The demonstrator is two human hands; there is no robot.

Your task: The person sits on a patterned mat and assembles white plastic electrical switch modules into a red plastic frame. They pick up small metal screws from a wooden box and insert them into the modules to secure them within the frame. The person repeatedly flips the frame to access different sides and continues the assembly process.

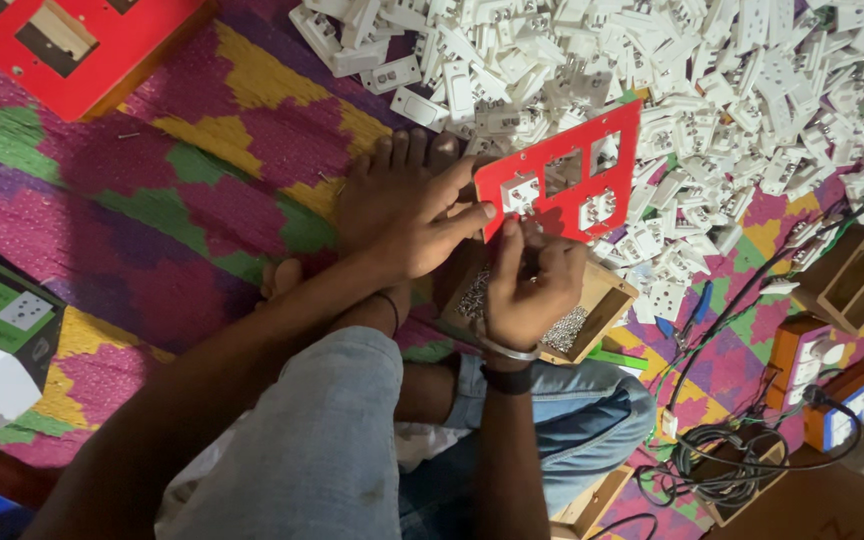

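My left hand (414, 222) grips the left edge of a red plastic panel (564, 172) with square cut-outs, thumb pressed on its face. The panel stands tilted over a wooden box (607, 300) filled with small silver screws. White socket modules sit in some of its openings. My right hand (532, 285) is closed just below the panel's lower edge, fingertips pinched at it over the screw box. What the fingers pinch is hidden. My bare foot lies under the left hand.
A big heap of white switch and socket parts (712, 70) fills the top right. Another red panel (72, 50) lies at the top left. Black cables (742, 460), small wooden boxes (852, 280) and orange boxes lie at right on the colourful mat.
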